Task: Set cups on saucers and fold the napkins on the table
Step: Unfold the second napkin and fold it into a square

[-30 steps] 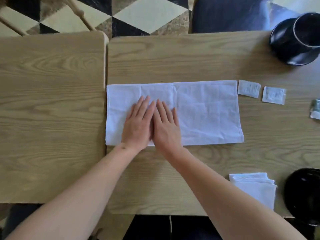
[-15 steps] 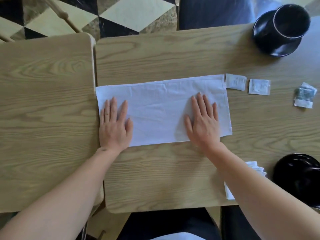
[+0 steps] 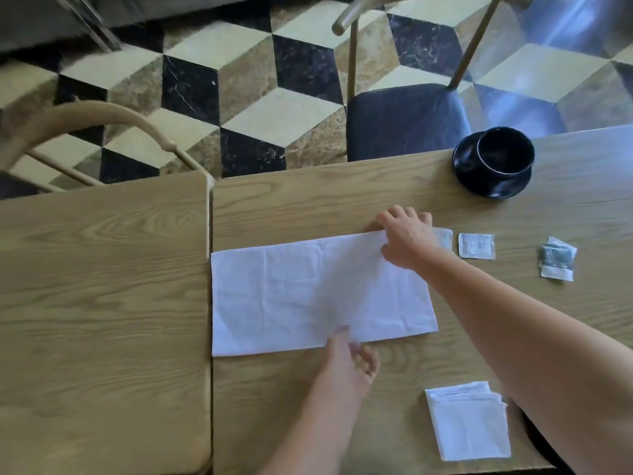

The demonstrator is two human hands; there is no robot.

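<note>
A white napkin, folded into a long strip, lies flat across the middle of the right-hand table. My right hand covers its far right corner, thumb on the cloth and fingers curled over the far edge, gripping it. My left hand is at the near edge, one straight digit touching the cloth and the other fingers loosely curled off it. A black cup stands on a black saucer at the back right. A second napkin, folded small, lies near the front edge.
Two small white packets and a torn grey sachet lie right of the napkin. A second wooden table adjoins on the left. A blue-seated chair and a wooden chair back stand beyond the tables.
Both hands have left their flat, pressing pose on the cloth. My right hand went to the far right corner; my left slid from the left end to the near edge. The view tilted up.
</note>
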